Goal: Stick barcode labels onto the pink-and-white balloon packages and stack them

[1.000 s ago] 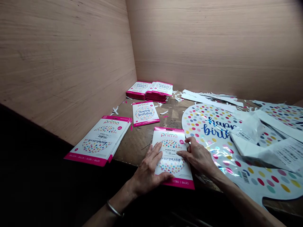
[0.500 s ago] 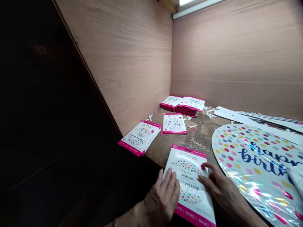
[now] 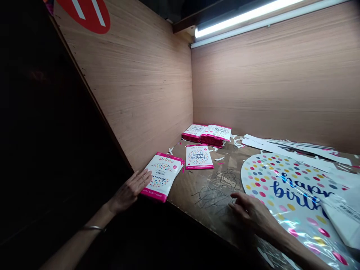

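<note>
My left hand (image 3: pixel 136 187) lies over the left edge of a white and pink balloon packet (image 3: pixel 161 178), its fingers on top and its thumb hidden. This packet tops a small stack overhanging the table's front edge at the left. My right hand (image 3: pixel 249 212) is over the table, empty, with its index finger and thumb a little apart. Close by on its right is a large round "happy birthday" foil balloon (image 3: pixel 270 183), flat and shiny, with coloured dots. A single balloon packet (image 3: pixel 199 156) lies face up behind the hands.
Stacked packets (image 3: pixel 215 137) sit in the back corner. Long white strips (image 3: pixel 284 148) lie along the back wall, with paper scraps (image 3: pixel 219 159) scattered about. A white barcoded sheet (image 3: pixel 343 210) covers part of the balloon. Wooden panels (image 3: pixel 146 82) rise at left and back.
The packet under both hands has left the front middle. My left hand has gone left to the stack with it. My right hand has let go and remains above the table. The view has tilted up.
</note>
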Demonstrator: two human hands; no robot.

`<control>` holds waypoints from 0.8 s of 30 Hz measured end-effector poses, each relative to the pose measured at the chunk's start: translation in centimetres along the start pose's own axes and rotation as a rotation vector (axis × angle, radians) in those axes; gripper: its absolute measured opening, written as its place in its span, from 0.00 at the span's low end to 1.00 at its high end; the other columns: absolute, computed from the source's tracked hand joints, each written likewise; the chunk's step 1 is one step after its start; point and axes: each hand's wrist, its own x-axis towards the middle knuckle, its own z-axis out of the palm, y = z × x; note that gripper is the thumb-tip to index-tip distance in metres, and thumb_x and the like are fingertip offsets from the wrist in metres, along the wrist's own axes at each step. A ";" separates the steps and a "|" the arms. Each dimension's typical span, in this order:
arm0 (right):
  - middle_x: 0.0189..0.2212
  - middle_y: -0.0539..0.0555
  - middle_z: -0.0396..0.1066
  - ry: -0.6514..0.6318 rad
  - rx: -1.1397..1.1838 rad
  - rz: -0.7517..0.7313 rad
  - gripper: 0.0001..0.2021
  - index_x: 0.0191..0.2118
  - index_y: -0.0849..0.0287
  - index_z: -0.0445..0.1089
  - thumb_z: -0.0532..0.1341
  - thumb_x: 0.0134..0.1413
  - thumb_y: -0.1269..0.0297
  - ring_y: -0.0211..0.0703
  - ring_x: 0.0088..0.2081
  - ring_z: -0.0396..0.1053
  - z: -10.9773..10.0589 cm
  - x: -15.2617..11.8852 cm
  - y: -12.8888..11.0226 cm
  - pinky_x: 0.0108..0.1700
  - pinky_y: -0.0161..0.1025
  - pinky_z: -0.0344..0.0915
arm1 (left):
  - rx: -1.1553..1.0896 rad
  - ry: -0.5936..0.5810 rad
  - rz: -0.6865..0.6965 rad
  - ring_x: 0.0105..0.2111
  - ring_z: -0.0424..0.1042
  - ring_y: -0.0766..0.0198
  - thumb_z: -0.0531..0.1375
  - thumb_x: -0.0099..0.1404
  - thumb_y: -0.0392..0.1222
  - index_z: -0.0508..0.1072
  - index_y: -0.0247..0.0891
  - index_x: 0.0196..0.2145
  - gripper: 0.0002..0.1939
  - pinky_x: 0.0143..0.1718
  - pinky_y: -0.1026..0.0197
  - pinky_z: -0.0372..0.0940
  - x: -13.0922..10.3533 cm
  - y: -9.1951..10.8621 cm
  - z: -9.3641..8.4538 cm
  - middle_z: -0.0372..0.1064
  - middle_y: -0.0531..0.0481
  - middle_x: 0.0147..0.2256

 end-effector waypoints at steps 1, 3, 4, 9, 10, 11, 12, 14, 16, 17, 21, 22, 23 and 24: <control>0.33 0.55 0.72 -0.004 -0.007 0.007 0.16 0.44 0.60 0.65 0.50 0.53 0.57 0.48 0.38 0.69 -0.2 1.2 -0.3 0.36 0.39 0.61 | -0.027 -0.049 -0.030 0.60 0.46 0.59 0.43 0.46 0.18 0.54 0.36 0.59 0.41 0.58 0.48 0.48 -0.1 -0.2 0.0 0.52 0.44 0.59; 0.36 0.55 0.72 -0.003 -0.021 0.049 0.16 0.45 0.60 0.64 0.51 0.54 0.59 0.47 0.41 0.68 -0.7 4.2 -1.0 0.37 0.38 0.60 | -0.087 -0.118 -0.088 0.60 0.46 0.61 0.43 0.46 0.18 0.53 0.37 0.59 0.41 0.58 0.50 0.47 -0.4 -0.6 0.1 0.48 0.45 0.60; 0.37 0.56 0.71 0.005 -0.032 0.078 0.16 0.46 0.60 0.63 0.52 0.54 0.59 0.47 0.42 0.68 -0.9 5.8 -1.5 0.38 0.38 0.60 | -0.114 -0.137 -0.103 0.60 0.46 0.61 0.43 0.46 0.18 0.52 0.36 0.59 0.41 0.58 0.51 0.47 -0.7 -0.9 0.2 0.47 0.44 0.60; 0.43 0.61 0.68 0.084 -0.060 0.162 0.22 0.49 0.61 0.60 0.53 0.53 0.52 0.54 0.46 0.66 -0.6 13.6 -4.1 0.42 0.44 0.59 | -0.151 -0.178 -0.180 0.57 0.54 0.57 0.47 0.50 0.24 0.58 0.36 0.57 0.35 0.56 0.52 0.50 -0.7 -1.9 -0.9 0.54 0.42 0.57; 0.44 0.62 0.68 0.098 -0.063 0.173 0.22 0.48 0.61 0.60 0.54 0.52 0.51 0.55 0.47 0.65 -0.3 14.8 -4.6 0.42 0.46 0.59 | -0.149 -0.174 -0.203 0.56 0.57 0.57 0.47 0.53 0.27 0.59 0.36 0.56 0.32 0.56 0.52 0.52 0.1 -1.7 -1.8 0.56 0.42 0.56; 0.44 0.63 0.67 0.112 -0.068 0.184 0.23 0.48 0.62 0.60 0.55 0.51 0.50 0.57 0.48 0.64 0.1 15.9 -5.1 0.43 0.47 0.58 | -0.151 -0.162 -0.229 0.55 0.59 0.56 0.48 0.56 0.30 0.60 0.36 0.56 0.29 0.55 0.53 0.53 1.2 -1.1 -2.9 0.58 0.42 0.56; 0.45 0.65 0.66 0.125 -0.072 0.196 0.25 0.48 0.63 0.60 0.56 0.50 0.50 0.58 0.49 0.63 0.5 16.7 -5.5 0.43 0.49 0.58 | -0.171 -0.128 -0.248 0.54 0.60 0.56 0.49 0.58 0.34 0.60 0.37 0.56 0.26 0.54 0.54 0.55 2.7 -0.4 -4.1 0.58 0.43 0.56; 0.46 0.68 0.64 0.149 -0.080 0.226 0.28 0.48 0.66 0.59 0.61 0.45 0.51 0.61 0.50 0.61 1.4 18.0 -6.1 0.45 0.51 0.57 | -0.248 -0.052 -0.324 0.52 0.63 0.56 0.51 0.61 0.42 0.61 0.40 0.55 0.24 0.50 0.58 0.59 6.6 1.5 -6.5 0.61 0.45 0.55; 0.47 0.70 0.63 0.170 -0.084 0.263 0.33 0.50 0.68 0.57 0.65 0.39 0.54 0.64 0.51 0.59 2.1 18.8 -6.3 0.46 0.54 0.55 | -0.395 -0.030 -0.324 0.50 0.65 0.56 0.52 0.61 0.44 0.68 0.40 0.49 0.19 0.49 0.60 0.58 11.1 3.3 -7.7 0.67 0.46 0.50; 0.47 0.71 0.63 0.177 -0.082 0.282 0.35 0.51 0.69 0.56 0.67 0.37 0.56 0.65 0.51 0.59 2.3 19.1 -6.3 0.46 0.55 0.54 | -0.482 -0.048 -0.372 0.46 0.68 0.56 0.53 0.60 0.44 0.70 0.39 0.45 0.17 0.46 0.61 0.60 13.4 3.9 -7.7 0.70 0.46 0.45; 0.42 0.68 0.68 0.165 -0.014 0.330 0.32 0.48 0.68 0.58 0.67 0.35 0.60 0.61 0.46 0.64 2.3 20.2 -5.5 0.45 0.52 0.56 | -0.627 -0.085 -0.582 0.36 0.71 0.55 0.60 0.54 0.43 0.73 0.38 0.29 0.07 0.36 0.61 0.60 21.9 4.5 -3.9 0.72 0.48 0.28; 0.40 0.66 0.69 0.154 0.017 0.334 0.29 0.45 0.67 0.60 0.67 0.35 0.61 0.60 0.45 0.65 2.2 20.4 -5.1 0.44 0.50 0.57 | -0.637 -0.086 -0.618 0.35 0.70 0.55 0.60 0.53 0.42 0.72 0.37 0.26 0.06 0.36 0.60 0.60 23.6 4.3 -2.5 0.71 0.48 0.26; 0.40 0.65 0.70 0.145 0.050 0.335 0.25 0.41 0.65 0.63 0.67 0.34 0.61 0.58 0.45 0.66 2.0 20.6 -4.7 0.43 0.48 0.58 | -0.649 -0.089 -0.660 0.35 0.70 0.56 0.60 0.54 0.42 0.71 0.36 0.25 0.06 0.36 0.59 0.60 25.0 4.1 -1.1 0.71 0.48 0.26; 0.39 0.63 0.70 0.137 0.087 0.334 0.22 0.37 0.64 0.64 0.67 0.34 0.61 0.57 0.44 0.67 1.8 20.8 -4.2 0.41 0.46 0.59 | -0.662 -0.088 -0.704 0.35 0.70 0.57 0.60 0.54 0.42 0.70 0.35 0.25 0.07 0.37 0.58 0.61 26.3 3.8 0.2 0.70 0.48 0.27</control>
